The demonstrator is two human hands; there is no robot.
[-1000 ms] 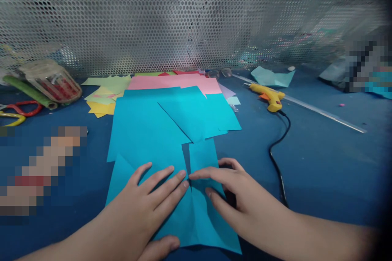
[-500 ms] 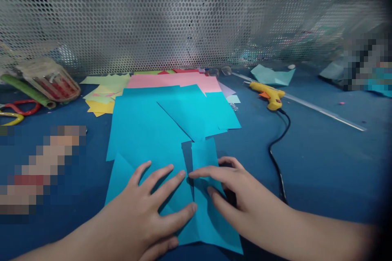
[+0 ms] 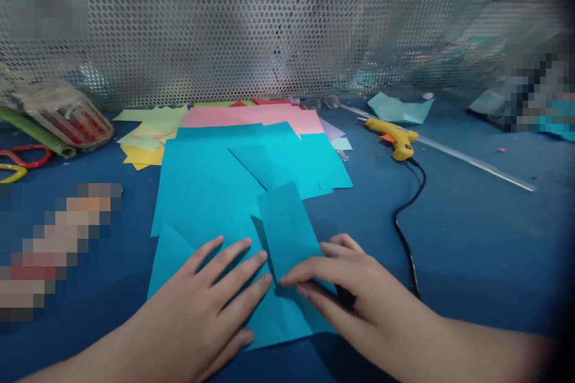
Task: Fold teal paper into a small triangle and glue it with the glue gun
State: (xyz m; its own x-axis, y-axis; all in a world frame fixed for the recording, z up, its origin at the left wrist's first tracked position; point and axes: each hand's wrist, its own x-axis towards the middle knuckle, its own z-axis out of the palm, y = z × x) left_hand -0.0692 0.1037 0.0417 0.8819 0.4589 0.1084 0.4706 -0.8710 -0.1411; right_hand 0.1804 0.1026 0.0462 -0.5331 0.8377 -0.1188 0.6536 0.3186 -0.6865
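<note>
My left hand (image 3: 224, 299) lies with fingers spread over a blue paper sheet (image 3: 171, 272) close to me. Thumb and index finger of my right hand (image 3: 344, 281) pinch the lower part of a narrow blue paper strip (image 3: 287, 221), which stands slightly raised and casts a dark shadow on its left side. Whether the strip is still joined to the sheet at its lower end cannot be seen behind my fingers. Beyond both hands lie more blue paper sheets (image 3: 197, 173), overlapping, one with a slanting edge.
Pink paper (image 3: 247, 116) and yellow scraps (image 3: 144, 155) lie behind. To the right are a yellow glue gun (image 3: 395, 137) with a black cord (image 3: 399, 215) and a clear glue stick (image 3: 476, 161). Scissors (image 3: 36, 158) and a clear jar (image 3: 67, 114) sit left, before a perforated metal panel (image 3: 251, 30).
The strip's upper end has swung left and lifted, and my right fingers have slid down and closed on it. The near edge of the sheet has shifted. My left hand stays spread.
</note>
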